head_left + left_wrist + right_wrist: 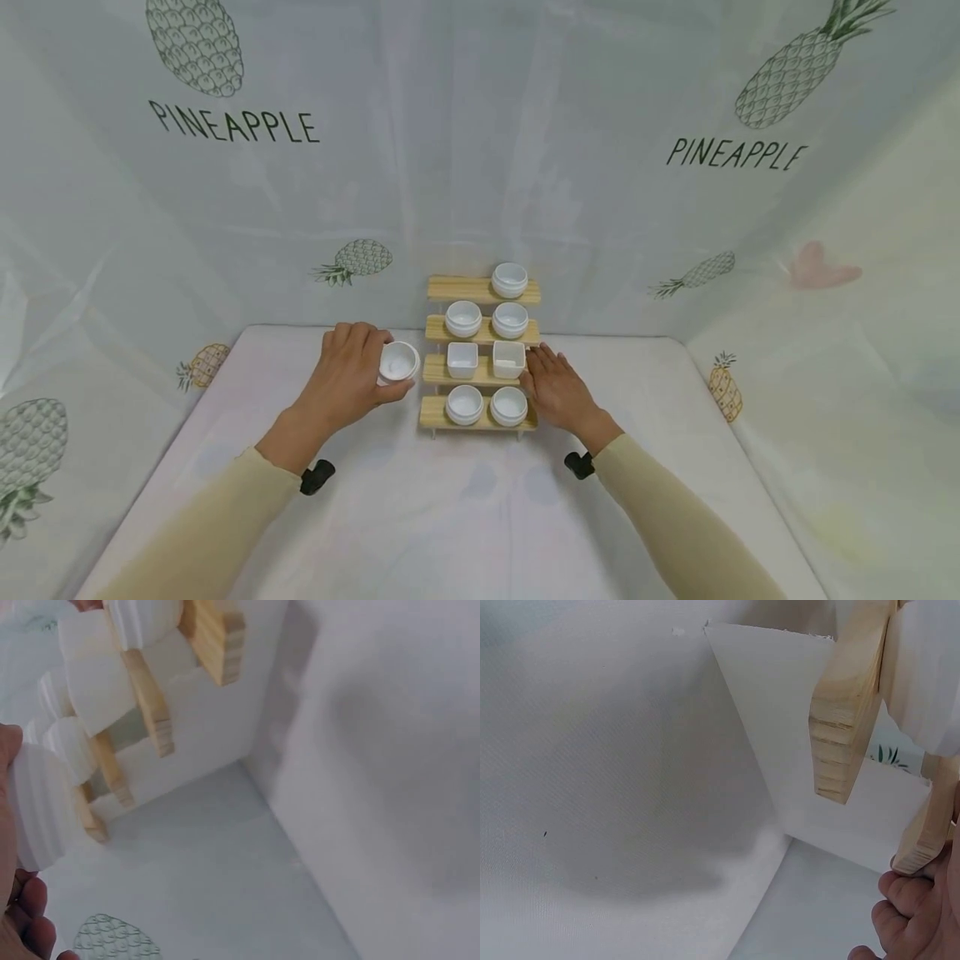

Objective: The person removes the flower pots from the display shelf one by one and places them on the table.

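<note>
My left hand [343, 379] grips a small round white ramekin [398, 362] by its side, just left of a tiered wooden shelf stand [435, 412]. In the left wrist view the ramekin [39, 806] shows its ridged wall between thumb and fingers. My right hand [558, 392] touches the stand's right side with fingers extended, beside a square white cup [509, 360]. From the right wrist, the fingers [907, 892] meet the end of a wooden board [928, 832]. Another square cup [462, 360] stands on the same tier.
Two round ramekins share the lowest tier, one of them at left [464, 405]. Two more occupy the tier below the top, and a single ramekin [510, 281] stands at the top right. A pale cloth covers the table [450, 508]; a pineapple-printed curtain [465, 167] hangs right behind the stand.
</note>
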`<state>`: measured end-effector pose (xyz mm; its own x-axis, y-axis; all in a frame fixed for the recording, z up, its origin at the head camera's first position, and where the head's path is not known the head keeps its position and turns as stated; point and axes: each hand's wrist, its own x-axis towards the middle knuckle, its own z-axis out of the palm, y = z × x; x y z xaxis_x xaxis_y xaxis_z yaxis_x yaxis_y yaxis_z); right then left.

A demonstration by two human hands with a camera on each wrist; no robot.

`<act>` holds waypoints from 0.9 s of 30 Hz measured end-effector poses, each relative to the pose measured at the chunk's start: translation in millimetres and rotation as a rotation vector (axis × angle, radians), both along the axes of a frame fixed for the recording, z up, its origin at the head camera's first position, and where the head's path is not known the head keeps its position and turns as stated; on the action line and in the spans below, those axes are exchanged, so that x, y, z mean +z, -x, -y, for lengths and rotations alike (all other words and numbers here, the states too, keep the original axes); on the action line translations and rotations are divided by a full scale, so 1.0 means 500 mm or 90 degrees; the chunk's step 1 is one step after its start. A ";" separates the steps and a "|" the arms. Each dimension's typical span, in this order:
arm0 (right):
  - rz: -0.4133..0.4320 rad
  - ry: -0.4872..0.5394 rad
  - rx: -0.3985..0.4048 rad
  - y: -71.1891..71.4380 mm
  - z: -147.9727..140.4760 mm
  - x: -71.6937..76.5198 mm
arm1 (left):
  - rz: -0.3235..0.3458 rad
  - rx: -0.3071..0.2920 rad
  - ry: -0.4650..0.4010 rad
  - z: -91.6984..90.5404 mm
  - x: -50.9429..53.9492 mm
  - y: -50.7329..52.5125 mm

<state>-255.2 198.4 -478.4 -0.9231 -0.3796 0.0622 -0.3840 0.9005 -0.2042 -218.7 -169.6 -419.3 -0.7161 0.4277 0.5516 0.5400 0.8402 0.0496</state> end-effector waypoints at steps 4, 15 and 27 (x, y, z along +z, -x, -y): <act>0.000 -0.001 -0.003 0.001 -0.001 0.000 | 0.014 0.011 -0.006 0.012 -0.035 -0.011; 0.003 -0.003 -0.002 0.004 -0.002 -0.004 | 0.074 0.047 -0.013 0.036 -0.137 -0.027; 0.011 0.010 -0.009 0.003 0.001 -0.005 | 0.128 0.072 0.002 0.018 -0.218 -0.012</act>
